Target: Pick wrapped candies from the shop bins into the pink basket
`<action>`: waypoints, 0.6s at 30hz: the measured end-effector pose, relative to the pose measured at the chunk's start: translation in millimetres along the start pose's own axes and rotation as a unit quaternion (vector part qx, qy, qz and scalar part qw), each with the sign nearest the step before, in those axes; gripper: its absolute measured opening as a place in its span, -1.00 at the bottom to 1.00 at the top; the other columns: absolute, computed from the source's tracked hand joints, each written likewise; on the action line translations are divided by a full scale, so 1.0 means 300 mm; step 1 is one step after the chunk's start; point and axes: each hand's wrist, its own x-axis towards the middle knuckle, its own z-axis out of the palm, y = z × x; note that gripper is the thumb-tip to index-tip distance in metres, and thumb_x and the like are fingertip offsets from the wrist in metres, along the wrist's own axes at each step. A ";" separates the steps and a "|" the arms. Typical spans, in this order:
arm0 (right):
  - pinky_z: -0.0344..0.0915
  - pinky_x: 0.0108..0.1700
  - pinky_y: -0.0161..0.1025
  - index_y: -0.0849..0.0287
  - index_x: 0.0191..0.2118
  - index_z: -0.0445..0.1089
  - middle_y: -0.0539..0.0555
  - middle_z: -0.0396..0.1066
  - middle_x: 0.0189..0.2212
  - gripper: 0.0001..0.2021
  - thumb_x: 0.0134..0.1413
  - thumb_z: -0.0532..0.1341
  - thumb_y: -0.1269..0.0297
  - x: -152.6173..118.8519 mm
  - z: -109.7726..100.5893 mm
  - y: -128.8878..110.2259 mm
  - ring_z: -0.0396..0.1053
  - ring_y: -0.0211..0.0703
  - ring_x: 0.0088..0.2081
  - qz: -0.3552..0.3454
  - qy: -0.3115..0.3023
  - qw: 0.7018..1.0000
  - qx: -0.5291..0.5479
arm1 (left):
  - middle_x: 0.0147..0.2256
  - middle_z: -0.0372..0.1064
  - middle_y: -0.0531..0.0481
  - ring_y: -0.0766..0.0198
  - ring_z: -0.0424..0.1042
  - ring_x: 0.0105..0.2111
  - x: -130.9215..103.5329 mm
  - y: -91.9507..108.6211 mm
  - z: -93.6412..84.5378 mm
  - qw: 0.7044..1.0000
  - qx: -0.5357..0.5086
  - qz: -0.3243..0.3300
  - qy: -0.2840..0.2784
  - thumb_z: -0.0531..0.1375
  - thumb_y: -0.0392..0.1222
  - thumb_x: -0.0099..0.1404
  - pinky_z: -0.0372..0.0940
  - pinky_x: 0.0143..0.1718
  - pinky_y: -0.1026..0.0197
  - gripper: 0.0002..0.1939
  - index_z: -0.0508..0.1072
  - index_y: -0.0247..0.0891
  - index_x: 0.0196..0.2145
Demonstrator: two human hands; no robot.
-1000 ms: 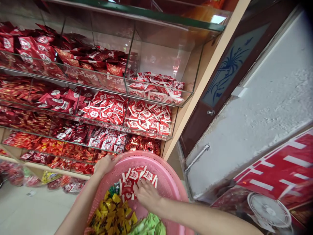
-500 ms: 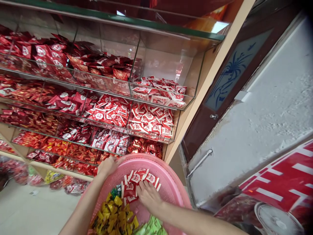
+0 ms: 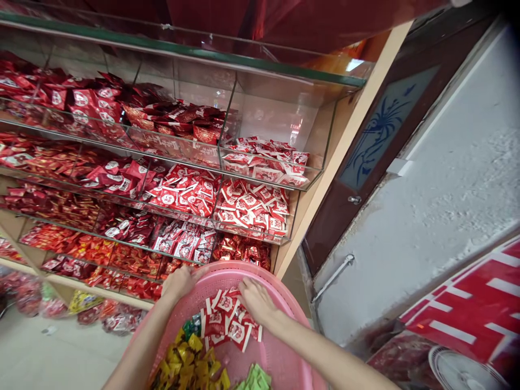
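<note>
My left hand (image 3: 179,283) grips the far left rim of a pink plastic basket (image 3: 286,303), its fingers closed over the edge. Inside the basket my right hand (image 3: 257,301) reaches over the far right side of a pile of red-and-white packets (image 3: 222,324). Its fingers are stretched forward and slightly bent, with the tips touching the packets; no packet is seen lifted. Yellow packets (image 3: 189,362) lie at the basket's near left. Light green packets (image 3: 255,377) show at the bottom, and a few dark green ones (image 3: 193,326) border the red-and-white pile.
A glass-fronted shelf (image 3: 272,227) with red packets in several compartments stands just beyond the basket. Tied bags (image 3: 122,319) sit on the floor below it. To the right are a brown door (image 3: 365,162), a grey wall (image 3: 455,200) and a white fan (image 3: 467,368).
My right hand has moved from the middle of the red-and-white pile to its far right side, uncovering packets there. The left hand stays on the rim. The view has shifted slightly.
</note>
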 end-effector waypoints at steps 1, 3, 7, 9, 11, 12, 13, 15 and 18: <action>0.33 -0.18 -0.12 0.27 -0.23 0.33 0.23 0.37 -0.22 -0.82 0.12 0.00 0.44 -0.004 0.011 0.008 0.37 0.00 -0.20 0.000 -0.011 1.000 -0.001 | -0.19 0.45 -0.31 -0.16 0.40 -0.14 0.000 -0.001 0.000 1.000 0.000 0.001 -0.001 -0.10 0.36 0.07 0.24 -0.18 -0.02 -0.34 0.44 -0.23 -0.24; 0.32 -0.16 -0.14 0.26 -0.22 0.33 0.22 0.38 -0.21 -0.81 0.11 0.01 0.45 -0.016 0.036 0.016 0.37 -0.03 -0.19 -0.002 -0.026 1.000 -0.015 | -0.19 0.45 -0.31 -0.16 0.40 -0.14 0.001 -0.001 0.000 1.000 0.000 0.003 -0.003 -0.12 0.37 0.08 0.24 -0.18 -0.02 -0.33 0.44 -0.23 -0.26; 0.29 -0.09 -0.12 0.24 -0.19 0.34 0.20 0.38 -0.18 -0.82 0.11 0.05 0.37 -0.029 0.048 0.015 0.35 -0.01 -0.14 -0.002 -0.012 0.999 -0.032 | -0.22 0.46 -0.31 -0.18 0.39 -0.14 0.005 -0.004 0.002 1.000 -0.003 0.010 -0.005 -0.15 0.38 0.08 0.23 -0.18 -0.03 -0.33 0.44 -0.23 -0.30; 0.30 -0.12 -0.12 0.25 -0.21 0.33 0.18 0.38 -0.20 -0.80 0.12 0.06 0.27 -0.020 0.008 0.013 0.35 -0.01 -0.17 -0.008 0.021 0.999 -0.030 | -0.23 0.46 -0.30 -0.18 0.40 -0.14 0.010 -0.008 0.005 1.000 -0.005 0.012 -0.004 -0.16 0.38 0.08 0.23 -0.18 -0.02 -0.33 0.44 -0.22 -0.32; 0.29 -0.17 -0.15 0.24 -0.25 0.32 0.15 0.37 -0.25 -0.79 0.15 0.03 0.22 -0.005 -0.073 0.011 0.33 -0.05 -0.21 -0.026 0.071 0.997 -0.027 | -0.24 0.46 -0.30 -0.18 0.40 -0.14 0.015 -0.014 0.010 1.000 -0.003 0.015 -0.002 -0.16 0.38 0.08 0.24 -0.18 -0.02 -0.33 0.44 -0.21 -0.34; 0.28 -0.19 -0.17 0.22 -0.27 0.31 0.13 0.36 -0.28 -0.78 0.17 0.00 0.22 0.005 -0.126 0.011 0.32 -0.08 -0.23 -0.036 0.103 0.994 -0.024 | -0.25 0.47 -0.30 -0.17 0.40 -0.14 0.019 -0.017 0.012 1.000 -0.001 0.018 0.000 -0.16 0.38 0.07 0.24 -0.18 -0.02 -0.34 0.44 -0.21 -0.35; 0.27 -0.19 -0.18 0.21 -0.29 0.30 0.12 0.35 -0.30 -0.77 0.19 -0.04 0.23 0.016 -0.186 0.013 0.30 -0.11 -0.25 -0.045 0.138 0.989 -0.021 | -0.25 0.47 -0.30 -0.17 0.40 -0.14 0.022 -0.020 0.014 1.000 -0.001 0.021 0.001 -0.15 0.38 0.07 0.24 -0.18 -0.02 -0.34 0.43 -0.21 -0.35; 0.24 -0.19 -0.21 0.20 -0.28 0.28 0.10 0.34 -0.31 -0.75 0.22 -0.09 0.27 0.046 -0.312 0.021 0.28 -0.16 -0.27 -0.053 0.210 0.976 -0.005 | -0.26 0.47 -0.30 -0.15 0.41 -0.16 0.027 -0.025 0.018 1.000 -0.001 0.024 0.001 -0.15 0.38 0.08 0.25 -0.19 -0.01 -0.35 0.43 -0.21 -0.35; 0.21 -0.18 -0.22 0.22 -0.26 0.27 0.13 0.33 -0.29 -0.76 0.22 -0.10 0.29 0.117 -0.474 0.049 0.25 -0.15 -0.24 -0.037 0.291 0.956 -0.007 | -0.25 0.48 -0.28 -0.13 0.42 -0.15 0.031 -0.027 0.019 1.000 0.002 0.019 -0.002 -0.15 0.37 0.08 0.25 -0.19 0.00 -0.34 0.45 -0.20 -0.33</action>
